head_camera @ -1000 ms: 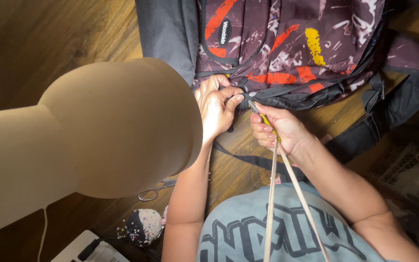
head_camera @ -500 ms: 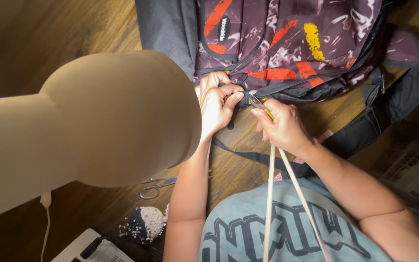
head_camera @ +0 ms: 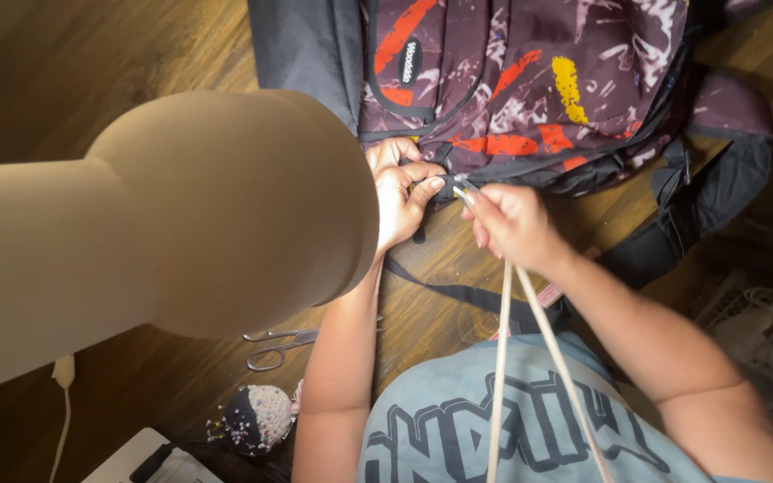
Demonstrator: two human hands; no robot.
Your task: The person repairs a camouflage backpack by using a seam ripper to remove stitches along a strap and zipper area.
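Right hand has slid closer to left hand — both pinching the backpack.

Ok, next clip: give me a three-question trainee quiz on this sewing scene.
1. True or false: the left hand grips the backpack edge.
2. Which lies nearest the pincushion? A) scissors B) backpack C) right hand
3. Fill in: the big tan shape at left is a lamp ____.

Key: 1 true; 2 A; 3 shade.
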